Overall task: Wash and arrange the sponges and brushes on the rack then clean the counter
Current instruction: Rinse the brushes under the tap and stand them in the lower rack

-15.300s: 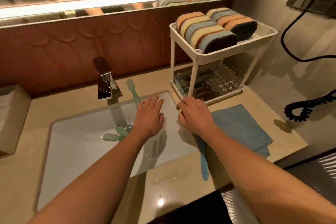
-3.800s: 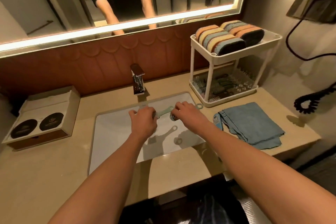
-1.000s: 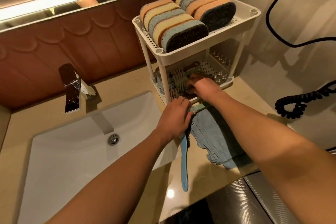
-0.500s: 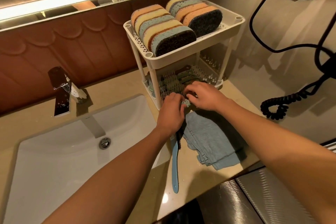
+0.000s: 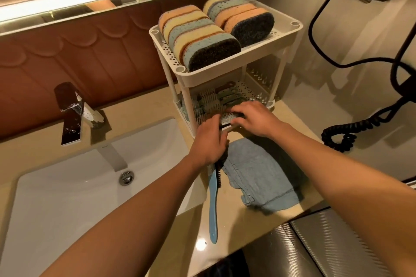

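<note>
A white two-tier rack (image 5: 286, 36) stands on the counter right of the sink. Its top shelf carries two rows of striped sponges (image 5: 202, 38) set on edge. Several brushes (image 5: 216, 99) lie on the lower shelf. At that shelf's front edge both hands meet on a small brush (image 5: 226, 118) with pale bristles. My right hand (image 5: 252, 119) pinches its head and my left hand (image 5: 209, 141) curls round its dark handle end. A long blue brush (image 5: 212, 209) lies on the counter below my left hand, its head partly hidden.
A folded blue cloth (image 5: 256, 177) lies on the beige counter (image 5: 157, 105) before the rack. The white sink (image 5: 67, 198) and chrome tap (image 5: 72, 114) are to the left. A black coiled cord (image 5: 346, 132) rests at the right.
My right hand has drawn back from deep in the lower shelf to its front edge. My left hand has come up to meet it on the small brush. The blue brush stays put.
</note>
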{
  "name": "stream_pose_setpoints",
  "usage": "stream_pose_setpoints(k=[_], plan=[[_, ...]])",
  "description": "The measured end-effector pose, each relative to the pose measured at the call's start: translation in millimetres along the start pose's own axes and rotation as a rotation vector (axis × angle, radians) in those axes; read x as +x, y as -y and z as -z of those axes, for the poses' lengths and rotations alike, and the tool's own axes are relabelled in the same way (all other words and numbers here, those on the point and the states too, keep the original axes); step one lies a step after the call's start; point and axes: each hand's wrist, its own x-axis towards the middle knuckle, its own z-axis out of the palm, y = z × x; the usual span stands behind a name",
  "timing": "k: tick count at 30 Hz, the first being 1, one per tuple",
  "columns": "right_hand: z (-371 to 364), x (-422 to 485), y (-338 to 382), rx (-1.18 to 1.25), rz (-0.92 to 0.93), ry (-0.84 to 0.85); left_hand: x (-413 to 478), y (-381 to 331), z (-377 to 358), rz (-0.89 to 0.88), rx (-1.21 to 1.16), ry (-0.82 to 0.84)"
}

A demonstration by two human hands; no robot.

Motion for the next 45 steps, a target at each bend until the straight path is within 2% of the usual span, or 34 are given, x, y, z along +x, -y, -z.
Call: stream_pose_setpoints(k=[4, 9, 16, 21, 24, 27, 30, 34, 38, 40, 42, 45], plan=[[-8.0, 10.5, -2.6, -0.039, -0.098, -0.009, -23.0, 7.8, 3.3, -0.076, -0.019, 0.003], [-13.3, 17.0, 4.0, -0.022, -0.162, 0.054, -49.9, 21.8, 10.7, -0.189, 0.134, 0.058], [-10.4, 6.7, 12.7, -0.064, -0.178, 0.078, -62.0, 26.5, 28.9, -0.256, 0.275, 0.246], [-6.5, -5.9, 12.5, 0.099, -0.209, 0.033, -71.4, 24.6, 29.9, -0.236, 0.244, 0.386], [-6.5, -17.6, 17.2, 0.003, -0.147, 0.009, -72.0, 24.3, 28.2, -0.277, 0.346, 0.417], [-8.3, -30.6, 25.8, -0.186, -0.004, 0.009, -66.9, 23.9, 32.6, -0.383, 0.524, 0.447], [-11.7, -38.9, 34.8, -0.205, 0.051, -0.014, -62.1, 17.9, 41.4, -0.426, 0.477, 0.449], [-6.3, -44.7, 43.0, 0.086, -0.057, -0.063, -55.5, 5.9, 53.9, -0.441, 0.337, 0.327], [4.7, -46.4, 48.4, 0.604, -0.26, 0.109, -43.5, -9.5, 68.9, -0.435, 0.231, 0.205], [9.4, -48.9, 45.7, 0.776, -0.358, 0.207, -34.0, -16.4, 70.5, -0.388, 0.216, 0.14], [12.5, -49.8, 37.7, 0.815, -0.373, 0.278, -24.1, -21.2, 64.7, -0.268, 0.244, 0.096], [12.6, -46.6, 22.8, 0.807, -0.364, 0.233, -9.3, -26.4, 48.4, -0.086, 0.267, 0.063]])
